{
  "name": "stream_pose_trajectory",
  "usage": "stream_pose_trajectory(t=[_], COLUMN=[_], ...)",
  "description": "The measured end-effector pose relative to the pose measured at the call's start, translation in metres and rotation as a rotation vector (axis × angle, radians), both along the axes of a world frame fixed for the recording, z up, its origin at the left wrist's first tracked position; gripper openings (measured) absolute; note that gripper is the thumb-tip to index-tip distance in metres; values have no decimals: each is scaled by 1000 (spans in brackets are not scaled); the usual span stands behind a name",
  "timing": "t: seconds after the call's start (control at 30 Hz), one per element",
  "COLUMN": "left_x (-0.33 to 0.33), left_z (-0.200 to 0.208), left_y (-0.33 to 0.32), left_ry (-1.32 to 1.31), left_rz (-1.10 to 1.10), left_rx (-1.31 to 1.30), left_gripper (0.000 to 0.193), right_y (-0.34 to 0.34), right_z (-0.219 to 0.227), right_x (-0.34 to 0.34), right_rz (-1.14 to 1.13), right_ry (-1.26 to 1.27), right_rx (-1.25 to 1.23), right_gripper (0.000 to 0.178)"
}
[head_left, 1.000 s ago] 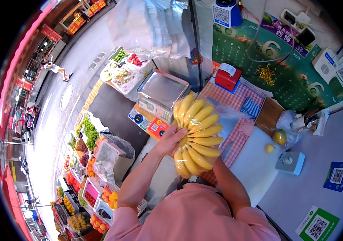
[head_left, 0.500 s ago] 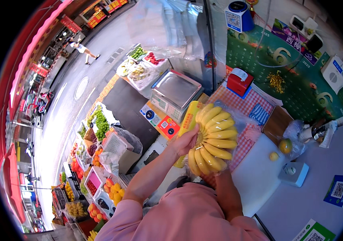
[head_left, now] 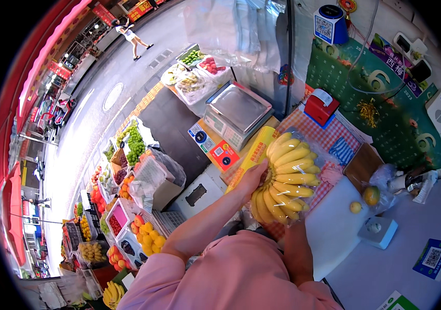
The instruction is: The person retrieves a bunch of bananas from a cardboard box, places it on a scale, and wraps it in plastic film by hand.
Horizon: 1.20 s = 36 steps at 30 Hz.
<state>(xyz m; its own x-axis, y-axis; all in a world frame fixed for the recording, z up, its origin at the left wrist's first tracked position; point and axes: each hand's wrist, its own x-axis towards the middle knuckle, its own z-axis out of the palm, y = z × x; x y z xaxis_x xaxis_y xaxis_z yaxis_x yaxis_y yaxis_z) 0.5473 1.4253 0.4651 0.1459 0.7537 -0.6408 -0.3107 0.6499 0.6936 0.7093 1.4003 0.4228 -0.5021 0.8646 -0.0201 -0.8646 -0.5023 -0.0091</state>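
A large bunch of yellow bananas, covered in shiny clear plastic film, is held up in front of my chest. My left hand is closed around its stem end, on the left side of the bunch. My right forearm reaches up beneath the bananas, which cover the right hand, so its fingers are hidden. Just beyond my left hand lies a long yellow box, partly behind the bunch. Loose clear film spreads out past the bunch's upper right side.
A weighing scale stands ahead, with a red device to its right. A white cutting board, a brown board and a bagged round fruit are at right. Fruit boxes line the left; a person walks in the street.
The view has turned a little, so the surroundings sit differently in the picture. The bananas stay in my left hand, nearly unmoved. The pedestrian has walked farther along the street.
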Motion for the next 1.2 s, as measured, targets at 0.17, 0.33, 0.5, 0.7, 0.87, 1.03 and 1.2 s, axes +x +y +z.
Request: stream_pose_trajectory(t=[0.17,0.33,0.5,0.7,0.87,1.03,1.2], left_x=[3,-10,-10,-11,-22,-24,-24], left_z=[6,-8,-14,14,3,-7,-15], left_y=[7,6,-1,6,11,17,12], left_ry=[172,-602,-681,-790,-669,-413,-330], left_rz=[-36,-24,136,28,25,-14,8], left_rx=[-91,-50,38,117,109,88,109], left_gripper=[65,65,53,49,49,49,49], right_y=[2,1,-8,1,-23,-12,-25], right_z=[0,11,22,-60,-120,-71,-33], right_x=[8,-17,-34,-14,-32,-40,-42], right_rz=[-2,-76,-588,-43,-132,-51,-65], right_ry=[51,-55,-1752,-864,-707,-708,-1212], right_rx=[18,69,638,-300,72,-60,114], right_gripper=[48,49,58,65,61,72,80])
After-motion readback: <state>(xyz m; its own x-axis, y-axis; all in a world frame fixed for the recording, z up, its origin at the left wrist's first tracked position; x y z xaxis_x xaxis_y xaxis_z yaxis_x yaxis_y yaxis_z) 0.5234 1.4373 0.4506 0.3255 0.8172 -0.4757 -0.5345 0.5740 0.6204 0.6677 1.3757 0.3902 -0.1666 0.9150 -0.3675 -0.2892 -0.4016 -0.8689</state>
